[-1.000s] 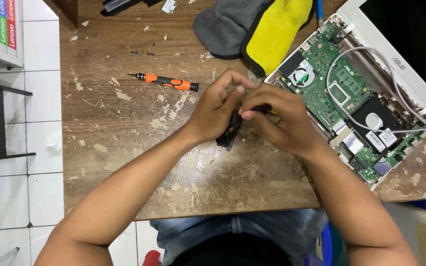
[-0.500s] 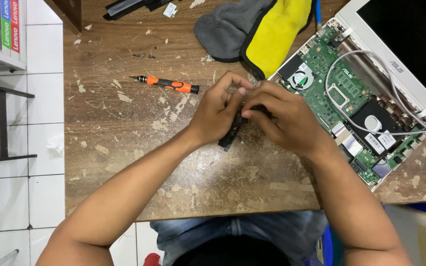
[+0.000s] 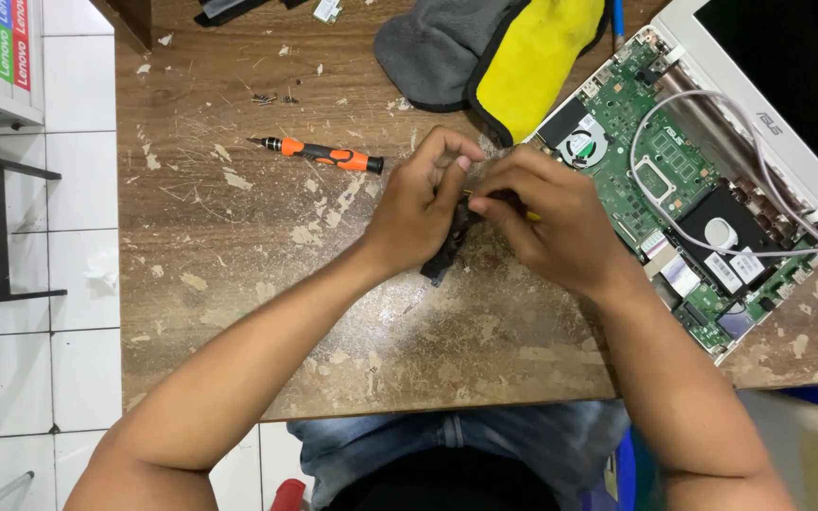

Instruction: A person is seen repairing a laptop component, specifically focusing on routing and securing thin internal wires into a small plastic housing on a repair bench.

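Note:
My left hand (image 3: 418, 203) and my right hand (image 3: 546, 222) meet over the middle of a worn wooden table (image 3: 239, 312). Together they grip a small black part (image 3: 447, 251) that pokes out below the fingers. My right hand also pinches a thin tool with a yellow tip (image 3: 529, 217); most of it is hidden by the fingers. An orange and black screwdriver (image 3: 319, 154) lies loose on the table, left of my left hand.
An opened laptop with its green circuit board (image 3: 674, 180), fan and white cables bare lies at the right, its screen (image 3: 788, 66) at the far right. A grey and yellow cloth (image 3: 494, 47) sits at the back. Tiny screws (image 3: 272, 97) lie at the back left. White floor tiles are at the left.
Both hands stay together on the black part, with only small shifts of the fingers. The screwdriver and laptop have not moved.

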